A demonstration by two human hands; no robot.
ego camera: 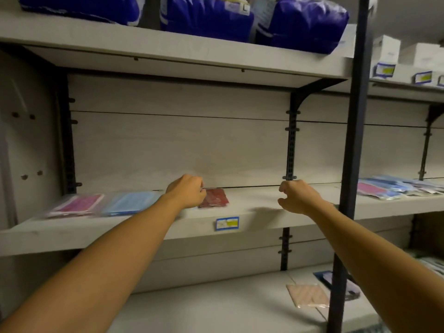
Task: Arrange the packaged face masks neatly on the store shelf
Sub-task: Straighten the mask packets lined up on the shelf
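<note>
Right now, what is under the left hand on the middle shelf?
The left hand rests on the near end of a red mask pack lying on the shelf. Whatever sits directly beneath the hand is hidden.

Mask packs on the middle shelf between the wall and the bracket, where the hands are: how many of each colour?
Pink packaged face mask: 1
Light blue packaged face mask: 1
Dark red packaged face mask, at the left hand: 1
Total: 3

Bulky blue bags (pixel 209 19) fill the top shelf, white boxes (pixel 386 49) at far right.
</note>
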